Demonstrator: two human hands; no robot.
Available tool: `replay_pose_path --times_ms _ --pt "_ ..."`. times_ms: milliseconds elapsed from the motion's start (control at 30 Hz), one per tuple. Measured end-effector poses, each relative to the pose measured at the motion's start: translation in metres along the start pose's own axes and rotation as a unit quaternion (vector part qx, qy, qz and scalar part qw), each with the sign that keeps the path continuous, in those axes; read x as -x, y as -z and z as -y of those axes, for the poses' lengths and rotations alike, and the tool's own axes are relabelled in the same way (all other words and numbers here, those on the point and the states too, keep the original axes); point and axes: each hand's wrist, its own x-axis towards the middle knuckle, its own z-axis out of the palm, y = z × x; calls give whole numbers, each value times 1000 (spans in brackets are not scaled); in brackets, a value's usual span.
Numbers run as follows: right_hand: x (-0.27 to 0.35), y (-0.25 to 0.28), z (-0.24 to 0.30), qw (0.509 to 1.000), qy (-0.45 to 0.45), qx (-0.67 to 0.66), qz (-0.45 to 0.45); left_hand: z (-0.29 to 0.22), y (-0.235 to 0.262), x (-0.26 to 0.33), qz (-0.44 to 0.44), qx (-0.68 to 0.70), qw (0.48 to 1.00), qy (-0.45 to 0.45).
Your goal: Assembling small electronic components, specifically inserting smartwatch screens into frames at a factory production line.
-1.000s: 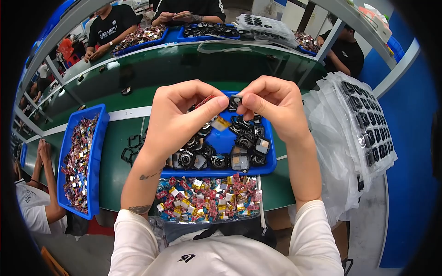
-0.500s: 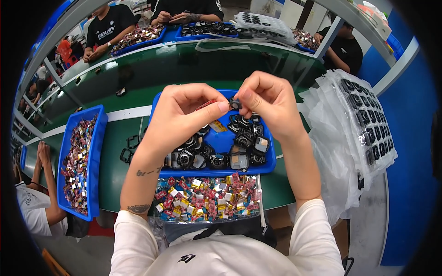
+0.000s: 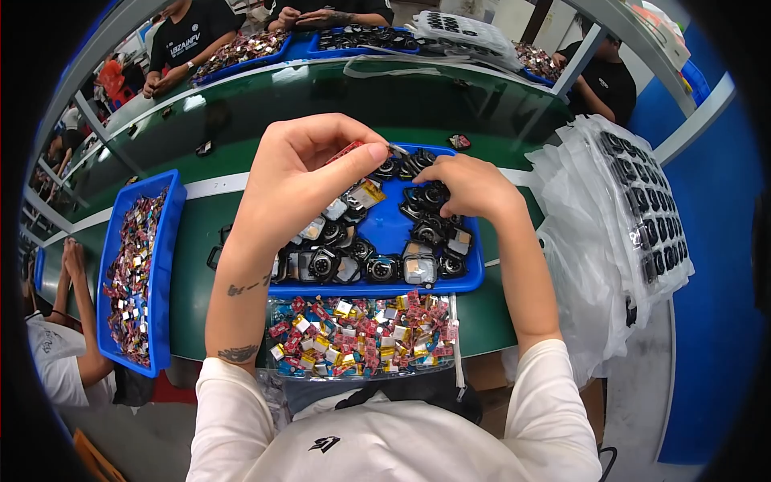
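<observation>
My left hand [image 3: 301, 181] is raised over the blue tray [image 3: 474, 277] and pinches a small red part [image 3: 344, 150] between thumb and fingers. My right hand [image 3: 470, 185] is lowered into the tray, fingertips down on the black round parts [image 3: 426, 197] at its middle. I cannot see whether it grips one. The tray holds several black watch-like housings and small square pieces. Just in front of it lies a clear bag of small red, yellow and blue parts [image 3: 361, 333].
A second blue tray [image 3: 165, 265] of colourful small parts stands at the left on the green table [image 3: 201, 233]. Stacked clear trays of black parts in plastic bags [image 3: 642, 217] lie at the right. Other people work across the table and at my left.
My hands were together above the tray. Now they have parted: the right hand dropped into the tray, and the left hand stays raised with the red part.
</observation>
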Motion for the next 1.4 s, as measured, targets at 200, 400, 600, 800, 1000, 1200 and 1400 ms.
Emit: replay_pose_path --times_ms 200,400,600,800,1000,1200,1400 --pt "-9 15 -1 998 23 -57 3 -3 0 0 -11 -6 1000 -7" --pt "-8 23 4 845 122 -511 -98 -2 3 0 -29 4 1000 -7" --pt "1 33 26 748 158 -622 -166 -1 1 -2 -34 -7 999 0" --pt "3 29 32 773 115 -591 -199 3 -4 -2 -59 -47 997 -3" --pt "9 31 48 707 79 -659 -244 10 -11 -2 -90 -57 994 -30" --pt "17 31 69 721 84 -629 -279 8 -24 1 -157 -146 974 -72" --pt "21 30 77 740 109 -596 -293 9 -22 3 -171 -193 964 -61"
